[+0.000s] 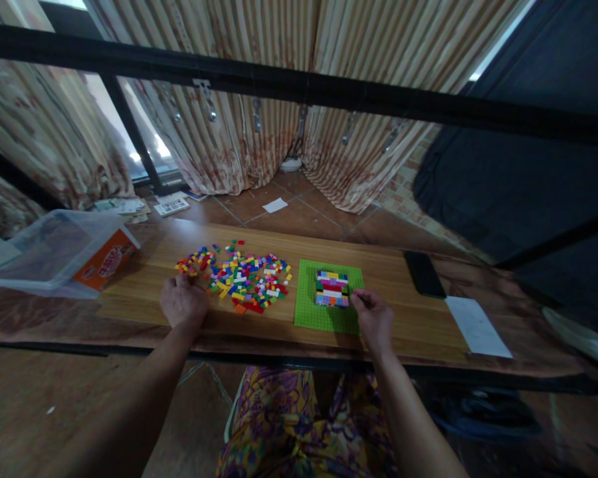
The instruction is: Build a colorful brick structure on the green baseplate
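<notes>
A small block build (331, 289) of stacked coloured toy bricks, with white, red, pink and blue rows, stands on a green studded baseplate (306, 312). My right hand (375, 320) is at the plate's right edge, just beside the build. Its thumb and forefinger are pinched together on what looks like a small pinkish brick, mostly hidden by the fingertips. Over on the left, my left hand (183, 302) rests at the near left edge of a loose brick pile (252, 279). Its fingers are curled down towards the bricks; whatever they hold is hidden.
A clear plastic bin (54, 255) with an orange label stands at the table's left end. To the right lie a black phone (423, 273) and a white paper sheet (478, 325). A dark metal bar (299, 83) crosses beyond the wooden table, before striped curtains (259, 40).
</notes>
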The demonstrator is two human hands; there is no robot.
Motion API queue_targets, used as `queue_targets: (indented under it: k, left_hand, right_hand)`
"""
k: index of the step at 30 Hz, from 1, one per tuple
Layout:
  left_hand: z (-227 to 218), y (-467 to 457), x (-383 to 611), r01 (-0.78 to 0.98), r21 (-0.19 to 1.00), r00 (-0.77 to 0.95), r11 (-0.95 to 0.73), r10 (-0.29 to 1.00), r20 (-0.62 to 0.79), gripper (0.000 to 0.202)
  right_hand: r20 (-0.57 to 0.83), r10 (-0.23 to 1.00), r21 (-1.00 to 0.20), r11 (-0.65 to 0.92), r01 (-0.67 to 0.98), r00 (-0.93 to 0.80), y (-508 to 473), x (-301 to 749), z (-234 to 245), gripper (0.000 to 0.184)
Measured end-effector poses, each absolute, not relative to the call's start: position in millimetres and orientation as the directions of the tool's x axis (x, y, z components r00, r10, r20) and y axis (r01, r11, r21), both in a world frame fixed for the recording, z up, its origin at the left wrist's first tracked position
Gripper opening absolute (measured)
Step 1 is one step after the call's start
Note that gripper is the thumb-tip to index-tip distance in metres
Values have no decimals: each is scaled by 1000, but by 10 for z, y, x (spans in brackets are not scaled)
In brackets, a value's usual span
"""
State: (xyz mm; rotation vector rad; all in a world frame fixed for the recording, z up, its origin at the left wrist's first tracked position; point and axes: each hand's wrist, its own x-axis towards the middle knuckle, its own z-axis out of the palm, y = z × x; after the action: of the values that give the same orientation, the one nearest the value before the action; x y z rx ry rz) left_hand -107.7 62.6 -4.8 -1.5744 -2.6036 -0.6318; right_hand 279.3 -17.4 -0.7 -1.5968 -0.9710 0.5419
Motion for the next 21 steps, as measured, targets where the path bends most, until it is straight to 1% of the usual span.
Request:
queue_targets:
  k: [6, 9, 13, 17, 21]
  left_hand:
    - [-47, 625, -1077, 862, 301, -482, 409, 844, 236, 39]
    - [-36, 624, -1071, 858, 305, -487, 414, 843, 227, 38]
    - [-39, 628, -1074, 855, 305, -493, 419, 840, 227, 36]
    - [-34, 623, -1071, 853, 314, -494, 417, 838, 230, 36]
    - [-22, 614, -1062, 855, 315, -489, 412, 843, 225, 37]
  right_hand:
    - [137, 812, -971, -4, 241, 567, -113, 2738, -11, 30]
    - [140, 821, -964, -14, 264, 553, -95, 2706, 1, 30]
    - [195, 832, -923, -24, 385, 519, -97, 2682, 40, 29]
    - [264, 844, -831, -46, 554, 466, -103, 2683, 76, 29]
    - [318, 857, -747, -37, 663, 405, -108, 2695, 104, 29]
